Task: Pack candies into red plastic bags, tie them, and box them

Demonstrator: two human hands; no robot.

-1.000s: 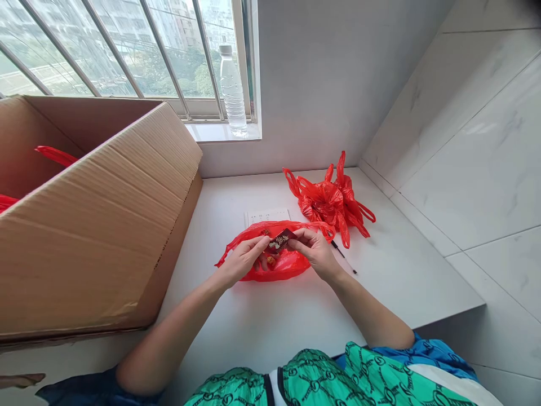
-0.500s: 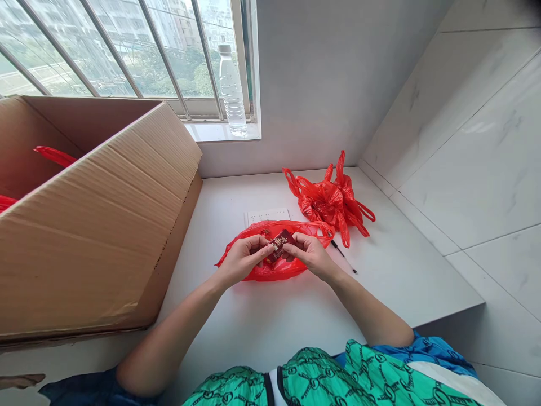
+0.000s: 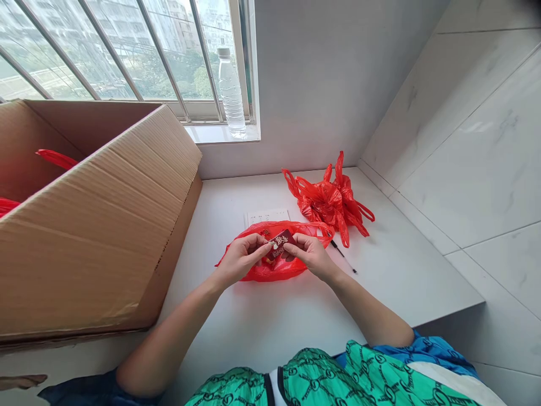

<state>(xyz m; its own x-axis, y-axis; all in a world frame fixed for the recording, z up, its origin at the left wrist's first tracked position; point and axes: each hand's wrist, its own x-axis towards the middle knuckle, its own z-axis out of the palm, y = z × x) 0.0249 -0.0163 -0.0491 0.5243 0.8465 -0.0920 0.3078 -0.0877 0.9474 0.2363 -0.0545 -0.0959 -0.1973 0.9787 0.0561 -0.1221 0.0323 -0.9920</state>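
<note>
Left hand (image 3: 243,258) and right hand (image 3: 313,256) pinched small dark red packet (image 3: 279,243) over open red bag (image 3: 276,274), middle of bench (image 3: 270,321).
Large cardboard box (image 3: 97,237) stood at bench's left side, red plastic (image 3: 57,158) inside. Left thumb and fingers gripped packet's left end, right ones its right end; packet tilted, pale lettering showing. Bag contents mostly hidden. Pen (image 3: 344,258) lay just right of bag, toward bench's right edge; paper (image 3: 268,215) behind bag. Bunched red bags (image 3: 327,197) sat near bench's back right corner. Beyond back edge, clear bottle (image 3: 231,96) stood upright on windowsill (image 3: 207,134).
</note>
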